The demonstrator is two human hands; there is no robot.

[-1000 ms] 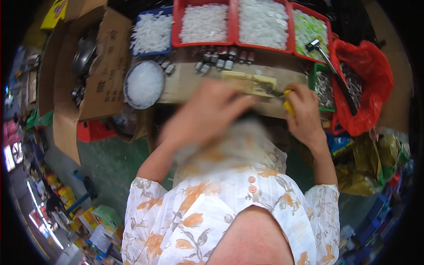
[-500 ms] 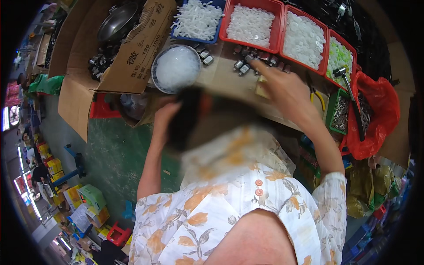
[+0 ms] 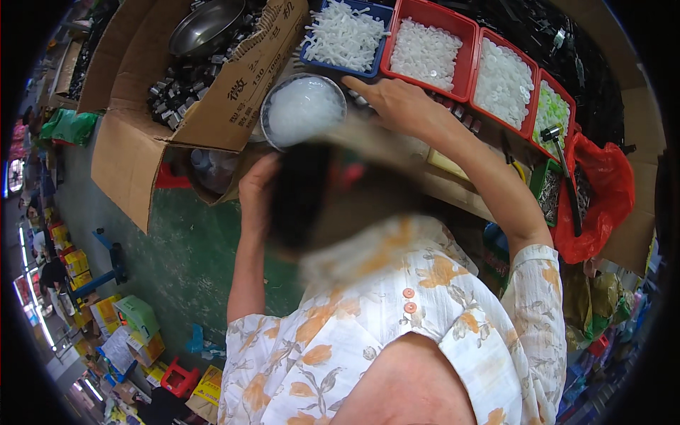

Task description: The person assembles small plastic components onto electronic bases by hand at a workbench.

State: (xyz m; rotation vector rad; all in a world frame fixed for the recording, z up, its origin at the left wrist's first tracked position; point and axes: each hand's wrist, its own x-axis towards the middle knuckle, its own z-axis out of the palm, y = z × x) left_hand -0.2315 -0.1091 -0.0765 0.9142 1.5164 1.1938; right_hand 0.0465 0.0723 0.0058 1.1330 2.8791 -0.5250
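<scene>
My right hand [image 3: 400, 105] reaches over the worktop, its index finger stretched left toward a round tub of whitish, translucent gel [image 3: 304, 108]. It looks open; its other fingers are mostly hidden beneath the palm. Small metal motors [image 3: 464, 120] lie beside and partly under it, below the trays. My left hand [image 3: 256, 178] is raised under the tub's near side. A dark, motion-blurred shape [image 3: 301, 195] covers its fingers, so I cannot see what they hold.
A cardboard box [image 3: 127, 170] holding motors and a metal bowl [image 3: 205, 30] stands at left. Along the back sit a blue tray [image 3: 304, 55] and red trays [image 3: 464, 21] of plastic parts. A small hammer [image 3: 569, 177] and red bag [image 3: 602, 205] are at right.
My right hand has moved left across the motors, toward the tub. My left hand stays near the same spot, while the whole view has shifted slightly.
</scene>
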